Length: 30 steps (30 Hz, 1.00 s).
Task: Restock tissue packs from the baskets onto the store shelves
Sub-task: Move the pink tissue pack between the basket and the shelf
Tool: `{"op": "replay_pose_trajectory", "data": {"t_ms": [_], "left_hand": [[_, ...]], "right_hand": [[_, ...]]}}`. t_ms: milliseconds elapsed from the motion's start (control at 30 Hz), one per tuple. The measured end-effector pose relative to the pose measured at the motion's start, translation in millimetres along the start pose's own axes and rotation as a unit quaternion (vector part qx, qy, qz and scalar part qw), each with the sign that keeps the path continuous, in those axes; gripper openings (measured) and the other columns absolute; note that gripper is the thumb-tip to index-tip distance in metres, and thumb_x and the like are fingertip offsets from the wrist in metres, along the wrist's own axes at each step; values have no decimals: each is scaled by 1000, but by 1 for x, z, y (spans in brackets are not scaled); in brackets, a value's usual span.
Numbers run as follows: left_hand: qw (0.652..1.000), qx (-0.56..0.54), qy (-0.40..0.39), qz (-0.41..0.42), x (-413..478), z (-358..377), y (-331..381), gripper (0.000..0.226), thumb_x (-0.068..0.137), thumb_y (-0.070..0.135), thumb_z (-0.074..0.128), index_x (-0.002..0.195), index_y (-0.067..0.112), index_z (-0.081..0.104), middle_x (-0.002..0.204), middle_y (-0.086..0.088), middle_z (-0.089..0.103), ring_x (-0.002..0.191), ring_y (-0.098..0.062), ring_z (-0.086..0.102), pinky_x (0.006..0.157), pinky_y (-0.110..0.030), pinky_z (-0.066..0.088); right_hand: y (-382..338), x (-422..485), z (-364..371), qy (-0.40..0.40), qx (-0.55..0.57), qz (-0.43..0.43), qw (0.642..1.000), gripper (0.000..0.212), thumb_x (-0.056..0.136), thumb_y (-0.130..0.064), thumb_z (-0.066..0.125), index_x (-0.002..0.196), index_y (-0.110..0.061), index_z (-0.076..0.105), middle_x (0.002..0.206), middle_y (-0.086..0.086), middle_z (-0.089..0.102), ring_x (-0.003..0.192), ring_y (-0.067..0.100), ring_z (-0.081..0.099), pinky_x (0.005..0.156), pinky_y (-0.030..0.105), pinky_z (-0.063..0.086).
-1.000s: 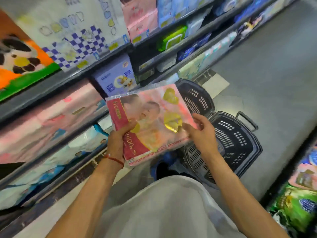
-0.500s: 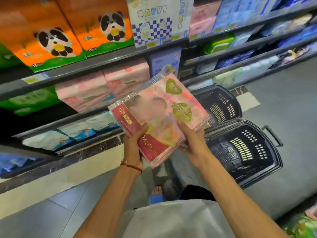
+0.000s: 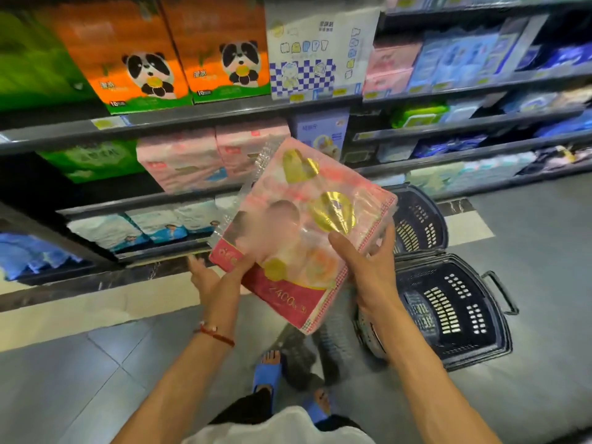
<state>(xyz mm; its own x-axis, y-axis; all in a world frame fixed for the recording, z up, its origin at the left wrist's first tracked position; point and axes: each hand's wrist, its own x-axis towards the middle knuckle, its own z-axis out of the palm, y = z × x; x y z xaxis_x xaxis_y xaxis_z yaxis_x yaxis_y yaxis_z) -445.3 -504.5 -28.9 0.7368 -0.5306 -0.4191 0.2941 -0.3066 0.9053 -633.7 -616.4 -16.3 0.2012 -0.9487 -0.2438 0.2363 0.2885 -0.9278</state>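
Both bare forearms reach in from 6 o'clock, and the two hands hold a flat pink tissue pack (image 3: pixel 304 232), wrapped in clear plastic, in the air at the middle of the view. It sits in front of the grey metal store shelves (image 3: pixel 224 113) and is tilted so that one corner points to 12 o'clock. The left hand (image 3: pixel 217 278) takes the pack's 7 o'clock corner, with its thumb curled onto the printed face and its fingers (image 3: pixel 196 265) reaching out underneath, so the corner is pinched between them. A thin red cord bracelet (image 3: pixel 214 333) circles that wrist. The right hand (image 3: pixel 368 270) grips the 4 o'clock edge, thumb laid flat on the face and the other fingers wrapped round the side. The pack's face carries a gold heart shape toward 12 o'clock, a round gold seal near its centre and a smaller gold mark by the left thumb. A red band along its lower edge reads "2400" in pale figures, and the rest of the print is too blurred to read. At 11 o'clock of the pack, soft pink shelf packs (image 3: pixel 179 161) stand on a lower shelf. Higher up are two orange panda-printed packs (image 3: pixel 137 52), each marked "10" at a bottom corner. At 3 o'clock of the pack a farther black plastic basket (image 3: pixel 416 225) stands on the grey floor, and a nearer black plastic basket (image 3: pixel 448 302) stands at 4 o'clock.
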Motion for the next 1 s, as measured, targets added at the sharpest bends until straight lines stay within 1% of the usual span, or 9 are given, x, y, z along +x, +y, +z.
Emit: {"op": "replay_pose_trajectory", "data": {"t_ms": [67, 133, 233, 367, 567, 633, 767, 867, 1000], "left_hand": [[989, 74, 16, 126, -5, -16, 12, 121, 73, 42, 89, 163, 26, 10, 167, -1, 19, 152, -16, 25, 113, -30, 28], [975, 101, -39, 193, -5, -31, 30, 114, 78, 50, 84, 163, 33, 9, 167, 4, 23, 151, -9, 25, 114, -30, 30], [977, 111, -104, 152, 12, -47, 55, 104, 82, 50, 77, 163, 31, 14, 165, 3, 30, 144, -12, 34, 112, -33, 34], [980, 53, -171, 90, 34, -69, 74, 133, 55, 67, 88, 162, 33, 17, 146, 1, 58, 125, -15, 62, 100, -35, 50], [958, 25, -260, 116, 51, -101, 104, 45, 90, 34, 70, 133, 25, 60, 124, -1, 74, 112, -23, 72, 91, -41, 59], [960, -20, -254, 117, 65, -119, 115, 46, 90, 31, 73, 133, 21, 62, 126, -7, 73, 115, -29, 70, 98, -47, 55], [960, -37, -222, 166, 95, -144, 149, 45, 86, 21, 75, 129, 16, 62, 114, -2, 77, 104, -21, 74, 80, -31, 60], [961, -42, -186, 199, 120, -158, 177, 70, 77, 35, 87, 137, 15, 55, 122, -6, 74, 111, -26, 72, 91, -46, 60], [952, -24, -153, 264, 144, -173, 223, 73, 77, 41, 87, 138, 21, 52, 124, 1, 73, 113, -18, 71, 97, -46, 58]], "right_hand": [[-10, -2, -2, -19, -39, -28, 999, 98, 79, -6, 91, 155, -37, 38, 134, -3, 69, 117, 16, 73, 90, 41, 64], [-17, -3, -1, -46, -60, -35, 996, 96, 76, -7, 92, 153, -35, 41, 130, -1, 72, 114, 18, 74, 87, 44, 65], [-21, -6, 6, -82, -63, -12, 995, 95, 71, -11, 91, 150, -30, 42, 129, 5, 74, 112, 24, 76, 83, 46, 66], [-28, -5, 27, -115, -77, 15, 990, 121, 64, -16, 98, 156, -28, 21, 135, 6, 70, 113, 20, 75, 84, 41, 66], [-37, 4, 93, -157, -114, -16, 981, 121, 57, -23, 102, 152, -21, 27, 129, 8, 74, 110, 23, 77, 86, 44, 64], [-39, 6, 121, -166, -112, -32, 979, 109, 64, -16, 100, 150, -19, 35, 132, 9, 72, 113, 26, 76, 85, 44, 65], [-51, 16, 183, -187, -102, -80, 974, 96, 71, -11, 90, 151, -21, 38, 133, 9, 72, 116, 29, 74, 93, 54, 62], [-65, 28, 228, -199, -126, -142, 961, 83, 77, -10, 86, 148, -24, 45, 128, 1, 74, 114, 18, 74, 84, 34, 64], [-89, 43, 277, -187, -194, -211, 939, 72, 81, -44, 90, 144, -40, 57, 140, 6, 60, 134, 21, 59, 105, 50, 57]]}}
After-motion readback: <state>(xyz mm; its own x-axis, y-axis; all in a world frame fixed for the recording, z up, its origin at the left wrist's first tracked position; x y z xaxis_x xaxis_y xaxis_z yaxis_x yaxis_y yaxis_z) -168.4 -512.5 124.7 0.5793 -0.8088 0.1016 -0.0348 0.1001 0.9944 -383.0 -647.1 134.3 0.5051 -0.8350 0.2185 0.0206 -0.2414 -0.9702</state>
